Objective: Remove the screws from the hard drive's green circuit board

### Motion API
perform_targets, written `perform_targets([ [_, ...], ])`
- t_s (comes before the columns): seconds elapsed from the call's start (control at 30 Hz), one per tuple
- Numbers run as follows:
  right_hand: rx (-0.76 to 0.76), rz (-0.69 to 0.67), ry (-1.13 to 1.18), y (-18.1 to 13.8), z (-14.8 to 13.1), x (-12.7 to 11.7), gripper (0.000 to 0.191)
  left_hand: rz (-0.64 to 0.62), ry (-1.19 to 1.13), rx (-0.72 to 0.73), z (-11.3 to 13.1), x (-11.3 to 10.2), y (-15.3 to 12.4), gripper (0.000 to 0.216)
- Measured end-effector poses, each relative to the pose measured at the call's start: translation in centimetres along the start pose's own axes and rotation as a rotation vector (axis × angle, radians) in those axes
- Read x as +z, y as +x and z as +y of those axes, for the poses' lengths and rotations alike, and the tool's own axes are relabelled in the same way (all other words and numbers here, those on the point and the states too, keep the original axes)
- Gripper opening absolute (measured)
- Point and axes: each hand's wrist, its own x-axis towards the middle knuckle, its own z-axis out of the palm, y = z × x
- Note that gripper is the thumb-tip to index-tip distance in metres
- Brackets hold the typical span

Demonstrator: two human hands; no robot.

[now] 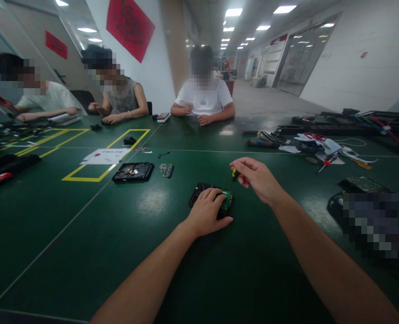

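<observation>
In the head view a black hard drive (pixel 196 193) with a green circuit board (pixel 226 200) on its upper face lies on the table. My left hand (pixel 206 213) is closed over it, fingers across the top and thumb along the near right side. Above the drive's right end, my right hand (pixel 253 175) pinches a small screwdriver with a yellow and black handle (pixel 235 174). Its thin shaft points down to the board's far right corner; whether the tip sits in a screw is too small to tell.
Left of the drive lie a second hard drive (pixel 133 172), a loose circuit board (pixel 166 170) and a white paper (pixel 105 156). To the right are a red-handled screwdriver (pixel 326 163), cables and electronic parts (pixel 364 184). Three people sit across the green table (pixel 118 252).
</observation>
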Motion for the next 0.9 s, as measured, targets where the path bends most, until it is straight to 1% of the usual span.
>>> perform_targets([
  [0.07, 0.001, 0.018, -0.008, 0.0, 0.0, 0.0, 0.036, 0.009, -0.008, 0.001, -0.1, 0.2, 0.0, 0.066],
  [0.2, 0.011, 0.102, 0.019, 0.0, 0.1, 0.3, 0.045, 0.034, -0.014, 0.007, -0.4, 0.6, -0.1, 0.067],
  [0.3, 0.006, 0.125, 0.047, 0.1, 0.3, 0.4, 0.045, 0.050, -0.018, 0.012, -0.6, 0.8, -0.1, 0.067],
  [0.37, -0.012, 0.108, 0.063, 0.1, 0.3, 0.3, 0.041, 0.056, -0.018, 0.017, -0.7, 0.9, -0.1, 0.067],
  [0.5, -0.025, 0.033, 0.100, 0.0, -0.2, 0.3, 0.032, 0.071, -0.017, 0.020, -0.7, 1.0, 0.0, 0.068],
  [0.6, -0.020, -0.017, 0.105, -0.2, -0.7, 0.4, 0.032, 0.068, -0.008, 0.018, -0.7, 1.0, 0.0, 0.068],
  [0.7, -0.039, -0.025, 0.026, -0.3, -0.7, 0.6, 0.034, 0.066, 0.005, 0.012, -0.6, 1.0, 0.0, 0.069],
  [0.83, -0.043, 0.081, -0.058, -0.3, -0.1, 0.7, 0.041, 0.060, 0.005, 0.011, -0.5, 0.8, -0.1, 0.068],
  [0.9, -0.041, 0.107, -0.064, -0.1, 0.2, 0.6, 0.043, 0.058, 0.000, 0.008, -0.4, 0.7, -0.1, 0.067],
])
